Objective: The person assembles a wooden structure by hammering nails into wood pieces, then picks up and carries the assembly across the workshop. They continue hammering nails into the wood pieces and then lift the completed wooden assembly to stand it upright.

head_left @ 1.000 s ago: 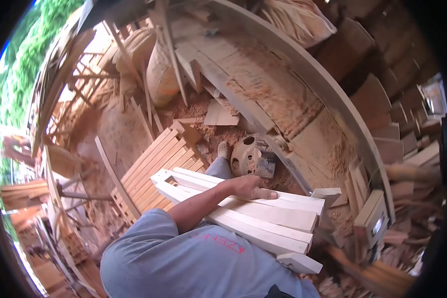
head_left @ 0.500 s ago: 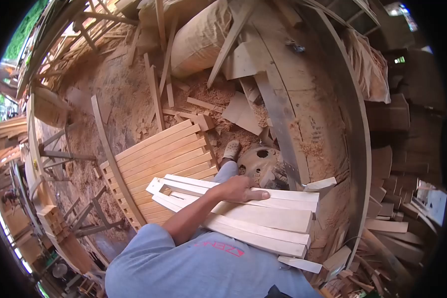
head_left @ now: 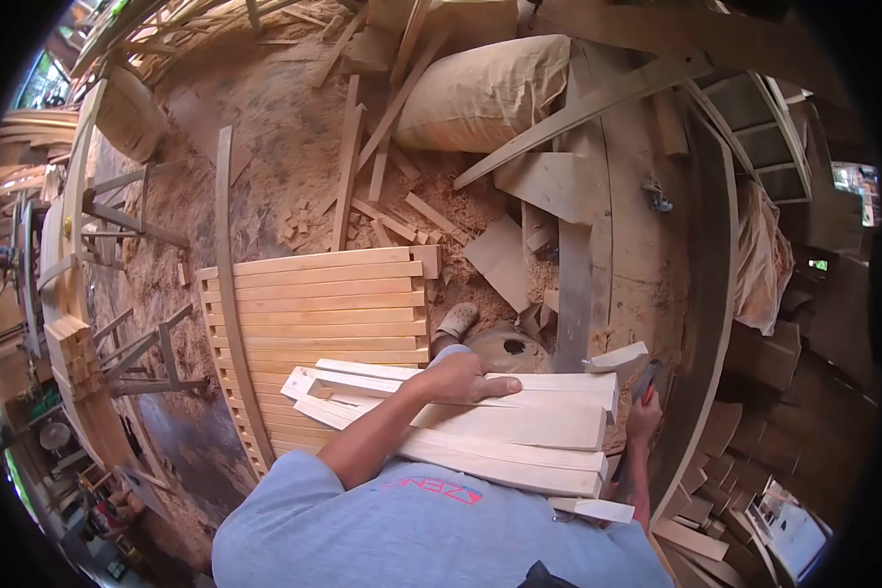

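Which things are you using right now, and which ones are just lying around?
In use:
pale wooden piece, held by the left hand
dark tool with a red part, in the right hand

Seem to be just lying around:
pile of slats
stuffed sack
flat board
wood shavings

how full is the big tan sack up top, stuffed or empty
Stuffed, it seems: the sack bulges round along its visible length. Its contents are hidden.

Toward six o'clock, red capital letters (head_left: pixel 431 488) on the chest of the blue-grey shirt (head_left: pixel 402 539) read "ZEN"; the character after them, on their three o'clock side, blends into an angular red mark and cannot be read surely
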### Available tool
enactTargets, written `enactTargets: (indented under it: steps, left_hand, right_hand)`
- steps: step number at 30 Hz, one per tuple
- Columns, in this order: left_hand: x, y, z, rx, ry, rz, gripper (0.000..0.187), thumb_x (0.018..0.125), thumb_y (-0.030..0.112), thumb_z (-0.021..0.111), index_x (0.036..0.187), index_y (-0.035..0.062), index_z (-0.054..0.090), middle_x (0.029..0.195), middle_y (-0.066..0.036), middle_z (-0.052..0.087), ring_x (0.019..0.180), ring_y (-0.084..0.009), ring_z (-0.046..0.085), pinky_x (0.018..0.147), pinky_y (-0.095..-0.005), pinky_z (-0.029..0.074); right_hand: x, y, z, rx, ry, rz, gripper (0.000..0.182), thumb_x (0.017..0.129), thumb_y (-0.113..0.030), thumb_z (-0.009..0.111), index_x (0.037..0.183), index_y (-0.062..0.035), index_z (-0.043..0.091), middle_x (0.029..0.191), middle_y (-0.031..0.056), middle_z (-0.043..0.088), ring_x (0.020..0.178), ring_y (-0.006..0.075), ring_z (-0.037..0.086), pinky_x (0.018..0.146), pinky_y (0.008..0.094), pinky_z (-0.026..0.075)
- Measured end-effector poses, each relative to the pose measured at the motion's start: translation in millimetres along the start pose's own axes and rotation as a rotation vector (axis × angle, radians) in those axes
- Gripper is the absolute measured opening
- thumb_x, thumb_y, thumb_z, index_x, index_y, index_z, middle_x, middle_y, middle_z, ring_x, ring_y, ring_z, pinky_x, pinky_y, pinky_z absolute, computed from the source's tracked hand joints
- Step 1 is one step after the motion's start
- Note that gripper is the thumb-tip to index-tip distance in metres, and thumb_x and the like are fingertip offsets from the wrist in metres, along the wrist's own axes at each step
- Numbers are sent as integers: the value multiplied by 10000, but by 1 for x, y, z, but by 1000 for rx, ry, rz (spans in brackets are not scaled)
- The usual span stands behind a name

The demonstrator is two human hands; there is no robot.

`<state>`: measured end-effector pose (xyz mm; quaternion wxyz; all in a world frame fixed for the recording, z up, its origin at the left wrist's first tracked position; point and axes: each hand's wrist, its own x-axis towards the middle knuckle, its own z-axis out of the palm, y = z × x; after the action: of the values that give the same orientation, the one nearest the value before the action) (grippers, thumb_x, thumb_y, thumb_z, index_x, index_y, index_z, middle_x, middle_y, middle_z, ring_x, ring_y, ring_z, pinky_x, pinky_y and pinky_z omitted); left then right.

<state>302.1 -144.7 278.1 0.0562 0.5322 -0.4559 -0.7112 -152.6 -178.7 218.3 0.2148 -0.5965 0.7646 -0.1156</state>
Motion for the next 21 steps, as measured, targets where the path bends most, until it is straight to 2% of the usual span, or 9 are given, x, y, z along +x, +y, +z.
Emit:
enactTargets:
  steps: [3, 6, 7, 9, 12, 14, 15, 19, 21]
  left_hand:
    - [-3, 18, -8, -1, 26, 43, 631, 891, 602, 567, 1029, 5, 716, 945, -201, 693, 981, -313, 645, 877, -375, 480]
    - [10, 14, -11, -1, 76, 101, 622, 895, 596, 566, 1057, 13, 711, 932, -191, 682, 962, -313, 636, 857, -387, 479]
    - [12, 10, -10, 9, 97, 74, 616, 900, 590, 561, 1062, 13, 705, 939, -187, 677, 952, -311, 634, 846, -392, 479]
    - [13, 6, -15, 21, 135, 35, 611, 906, 584, 556, 1068, 13, 699, 946, -184, 671, 943, -309, 631, 836, -397, 478]
    - [18, 2, -8, -66, 144, 19, 760, 869, 687, 518, 1041, -30, 701, 912, -259, 685, 932, -372, 652, 843, -408, 489]
    - [30, -13, 0, -99, 192, -18, 758, 867, 680, 532, 995, -46, 703, 822, -243, 673, 851, -346, 649, 797, -394, 490]
    - [31, -11, -4, -106, 100, -51, 602, 912, 585, 552, 996, 2, 677, 891, -158, 638, 899, -237, 611, 810, -353, 475]
    - [22, 9, -11, -192, 161, -48, 605, 915, 582, 552, 976, -7, 678, 839, -162, 642, 852, -238, 617, 789, -354, 481]
    - [23, 0, -7, -172, 186, -6, 653, 909, 600, 548, 920, -30, 718, 699, -194, 629, 723, -272, 615, 712, -385, 472]
  right_hand:
    - [54, -28, 29, 66, -89, 36, 270, 836, -190, 626, 983, 29, 572, 811, 272, 620, 799, 470, 607, 681, 461, 461]
    - [79, -12, 68, 115, -151, 117, 321, 836, -230, 628, 1014, 33, 581, 873, 291, 627, 880, 484, 597, 735, 475, 456]
    - [76, -38, 63, 27, -171, 186, 361, 840, -263, 623, 1045, 32, 582, 949, 307, 625, 967, 493, 575, 786, 484, 449]
    - [73, -56, 61, -35, -176, 163, 325, 859, -242, 581, 1039, 28, 586, 960, 309, 628, 973, 499, 575, 790, 505, 449]
    - [67, -37, 62, -118, -155, 173, 307, 874, -227, 546, 1045, 25, 589, 974, 314, 628, 984, 506, 574, 801, 529, 443]
    - [70, -45, 65, -111, -127, 175, 320, 870, -232, 553, 1058, 25, 587, 977, 316, 626, 988, 508, 573, 809, 532, 437]
    - [63, -64, 55, -90, -126, 220, 325, 867, -225, 559, 1067, 30, 584, 976, 320, 622, 991, 509, 571, 807, 531, 434]
    - [62, -57, 57, -21, -163, 253, 325, 874, -203, 552, 1095, 34, 578, 969, 332, 612, 998, 506, 569, 796, 523, 430]
    - [60, -55, 57, -27, -168, 210, 314, 880, -194, 546, 1087, 40, 575, 962, 335, 608, 992, 503, 571, 791, 519, 432]
